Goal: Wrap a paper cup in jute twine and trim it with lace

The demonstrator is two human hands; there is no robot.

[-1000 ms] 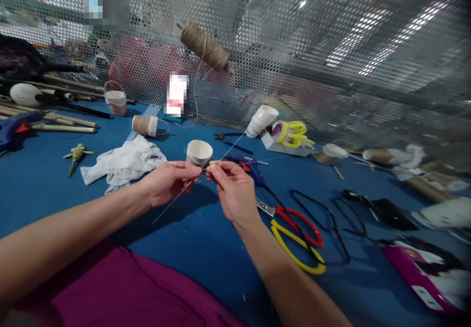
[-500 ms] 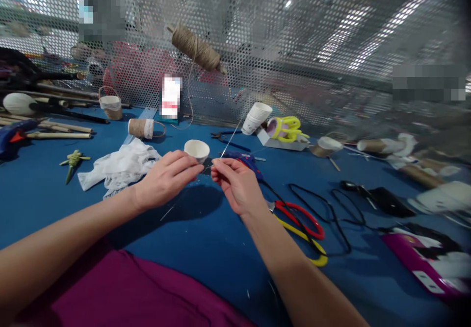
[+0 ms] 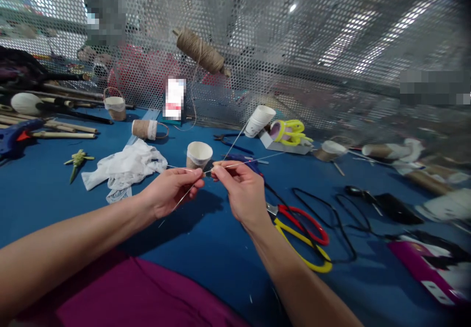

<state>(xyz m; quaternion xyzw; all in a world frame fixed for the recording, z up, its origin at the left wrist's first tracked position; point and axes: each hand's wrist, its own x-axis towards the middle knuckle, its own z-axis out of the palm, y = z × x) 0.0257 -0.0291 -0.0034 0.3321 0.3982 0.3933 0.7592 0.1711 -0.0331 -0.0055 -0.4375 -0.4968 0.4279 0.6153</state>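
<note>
My left hand (image 3: 172, 189) pinches thin pale wires (image 3: 181, 200) between thumb and forefinger. Close by on the right, my right hand (image 3: 243, 189) has its fingertips closed on the same wires, which cross in the small gap between the hands and stick out several ways. Just behind the fingertips stands a small paper cup (image 3: 199, 154) with a brown-wrapped lower part and a white rim. Under the right hand lies a blue glue gun (image 3: 253, 164), partly covered. White lace cloth (image 3: 127, 167) is bunched to the left of my left hand.
Scissors (image 3: 307, 226) with red and yellow handles lie right of my right arm, crossed by a black cord (image 3: 353, 246). Pliers (image 3: 235, 143), stacked paper cups (image 3: 259, 121) and small twine-wrapped baskets (image 3: 144, 129) stand toward the mesh panel. A twine spool (image 3: 200, 52) hangs there.
My left hand has turned from palm-down with fingers stretched out to a pinch on the wires. More wire ends now spread out around the hands. The view has shifted slightly.
</note>
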